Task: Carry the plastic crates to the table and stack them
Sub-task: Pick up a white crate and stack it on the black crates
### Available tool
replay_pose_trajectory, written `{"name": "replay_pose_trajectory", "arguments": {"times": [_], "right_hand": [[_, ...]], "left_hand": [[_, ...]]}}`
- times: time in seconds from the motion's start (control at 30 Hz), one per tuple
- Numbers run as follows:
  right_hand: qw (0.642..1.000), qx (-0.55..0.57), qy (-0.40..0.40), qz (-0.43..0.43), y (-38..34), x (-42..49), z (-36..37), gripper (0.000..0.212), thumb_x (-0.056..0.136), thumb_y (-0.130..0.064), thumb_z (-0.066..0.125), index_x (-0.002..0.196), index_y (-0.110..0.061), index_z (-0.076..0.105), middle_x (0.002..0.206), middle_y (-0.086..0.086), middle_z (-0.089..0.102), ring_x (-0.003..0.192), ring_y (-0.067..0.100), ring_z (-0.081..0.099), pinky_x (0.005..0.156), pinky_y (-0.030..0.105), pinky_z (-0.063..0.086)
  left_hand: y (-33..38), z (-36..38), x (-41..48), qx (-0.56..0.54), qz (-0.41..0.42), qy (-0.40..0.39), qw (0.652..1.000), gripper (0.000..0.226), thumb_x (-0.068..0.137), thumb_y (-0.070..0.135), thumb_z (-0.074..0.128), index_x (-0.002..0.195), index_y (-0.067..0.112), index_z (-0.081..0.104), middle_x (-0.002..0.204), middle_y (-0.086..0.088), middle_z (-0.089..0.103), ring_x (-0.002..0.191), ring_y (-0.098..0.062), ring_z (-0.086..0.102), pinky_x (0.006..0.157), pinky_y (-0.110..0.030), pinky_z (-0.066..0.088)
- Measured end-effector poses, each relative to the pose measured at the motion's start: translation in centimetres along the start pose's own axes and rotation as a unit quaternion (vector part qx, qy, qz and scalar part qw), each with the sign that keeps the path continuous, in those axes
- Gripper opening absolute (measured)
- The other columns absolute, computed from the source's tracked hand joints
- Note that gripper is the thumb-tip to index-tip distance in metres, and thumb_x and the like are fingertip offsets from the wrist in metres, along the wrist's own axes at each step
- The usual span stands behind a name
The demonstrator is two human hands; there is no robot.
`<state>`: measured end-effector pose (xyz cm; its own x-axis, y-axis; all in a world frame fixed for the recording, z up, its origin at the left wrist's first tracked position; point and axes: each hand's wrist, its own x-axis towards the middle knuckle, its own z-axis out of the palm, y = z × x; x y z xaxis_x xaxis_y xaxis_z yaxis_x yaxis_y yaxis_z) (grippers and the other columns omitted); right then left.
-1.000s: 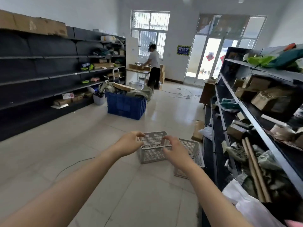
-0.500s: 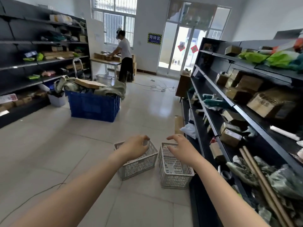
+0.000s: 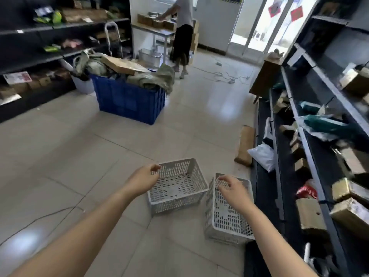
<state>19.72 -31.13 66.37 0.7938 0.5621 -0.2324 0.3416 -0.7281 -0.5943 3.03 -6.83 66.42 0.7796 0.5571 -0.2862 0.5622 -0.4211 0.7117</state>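
1. Both hands have dropped closer to the crates since half a second ago, and the view has tipped down and moved nearer. The crates lie on the floor (image 3: 79, 156) as before.
2. Left crate (image 3: 175, 203) sits upright, mouth up, with its long axis across the view and slightly skewed.
3. Right crate (image 3: 227, 220) sits upright too, with its long axis running away from the viewer. It is just beside the base of the right shelf (image 3: 265, 196). A narrow gap parts the two crates.
4. Left hand (image 3: 143, 179) has its fingers curled at the left crate's far-left corner; whether it grips the rim cannot be told.
5. Right hand (image 3: 233, 189) hangs over the right crate's far rim with fingers spread and loose, clasping nothing.
6. Farther off stand a full blue bin (image 3: 129, 102) and the table (image 3: 159, 32), with a person (image 3: 182, 33) at it.
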Motion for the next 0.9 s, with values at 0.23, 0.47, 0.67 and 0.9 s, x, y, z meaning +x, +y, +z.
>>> {"name": "replay_pose_trajectory", "arguments": {"times": [0.23,0.47,0.67,0.9], "right_hand": [[0.998,0.031,0.038,0.039,2.4,16.5,2.8,0.029,0.092,-0.013,0.054,0.120,-0.015,0.063,0.120,0.002,0.064,0.113,0.019,0.058,0.098,0.038,0.047],[0.992,0.026,0.004,0.126,6.3,33.2,7.5,0.029,0.097,-0.016,0.051,0.124,-0.016,0.060,0.124,0.002,0.062,0.112,0.018,0.058,0.093,0.032,0.047],[0.985,0.024,-0.023,0.172,12.0,44.0,12.6,0.037,0.094,-0.012,0.053,0.131,-0.016,0.056,0.130,0.002,0.058,0.116,0.018,0.056,0.099,0.037,0.048],[0.985,-0.016,-0.079,0.152,19.1,56.6,23.2,0.046,0.093,-0.012,0.050,0.139,-0.019,0.048,0.135,0.006,0.054,0.113,0.020,0.055,0.093,0.034,0.045]], "left_hand": [[-3.4,1.2,16.7,-0.006,-0.095,0.035,0.995,0.038,0.094,0.023,0.044,0.128,0.017,0.061,0.128,-0.005,0.064,0.118,-0.023,0.058,0.095,-0.029,0.042],[-8.9,5.4,35.2,0.030,-0.166,0.051,0.984,0.040,0.093,0.033,0.046,0.126,0.015,0.059,0.131,-0.011,0.059,0.121,-0.032,0.050,0.100,-0.039,0.039],[-14.7,11.1,44.5,0.088,-0.209,0.011,0.974,0.047,0.091,0.025,0.048,0.137,0.010,0.049,0.138,-0.013,0.052,0.128,-0.032,0.044,0.107,-0.041,0.033],[-24.3,19.9,52.0,0.122,-0.229,-0.023,0.966,0.051,0.092,0.020,0.047,0.143,0.013,0.043,0.143,-0.015,0.046,0.131,-0.033,0.041,0.110,-0.040,0.032]]}}
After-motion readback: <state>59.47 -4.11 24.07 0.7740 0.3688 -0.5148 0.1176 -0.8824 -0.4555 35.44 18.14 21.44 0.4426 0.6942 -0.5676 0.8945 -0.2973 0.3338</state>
